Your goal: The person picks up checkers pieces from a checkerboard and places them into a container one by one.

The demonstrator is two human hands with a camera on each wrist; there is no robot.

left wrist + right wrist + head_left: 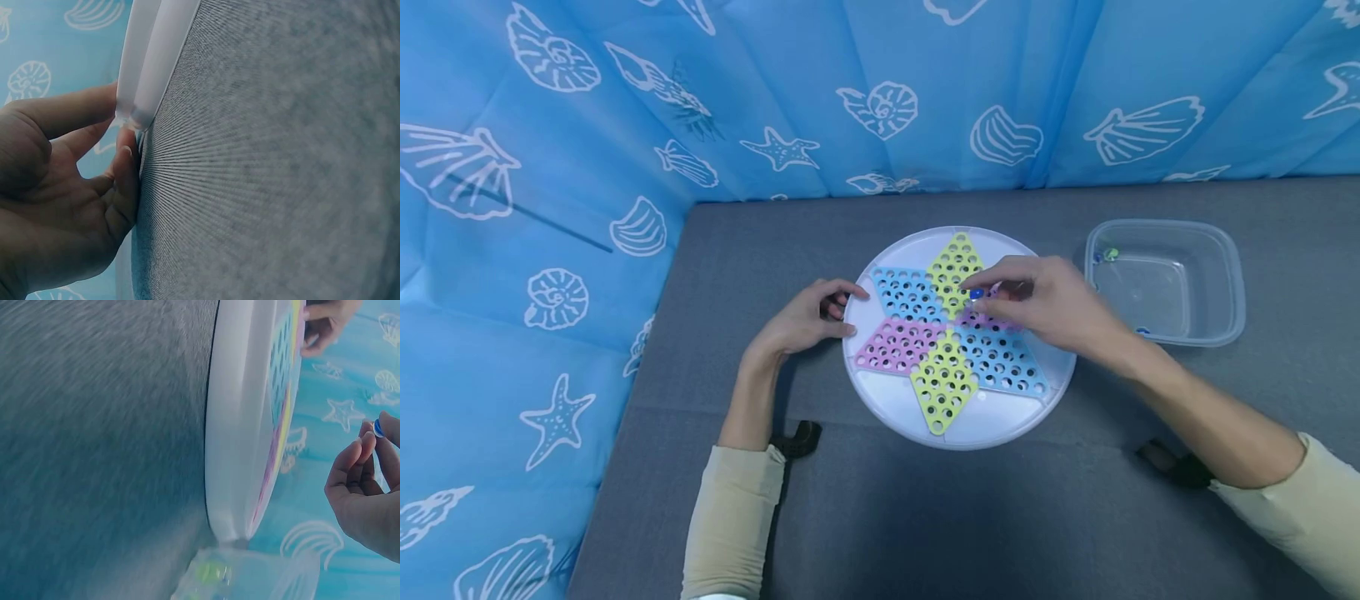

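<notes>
A round white Chinese checkers board (880, 392) bears a star of yellow, blue and pink hole-filled sections. My left hand (805, 317) touches its left rim, thumb and forefinger spread along the edge; in the left wrist view, the fingertips meet the white rim (147, 69). Over the board's upper right part, my right hand (1048, 300) pinches a blue marble (976, 294) between thumb and fingers. The right wrist view shows this marble, blue and white (378, 427), held above the board's surface. The right hand hides part of the star in the head view.
To the board's right stands a clear plastic container (1213, 287) with a few green and blue marbles (1110, 254) in it. Grey cloth (1000, 517) covers the table. A blue curtain (805, 100) with white shell prints hangs behind and at the left.
</notes>
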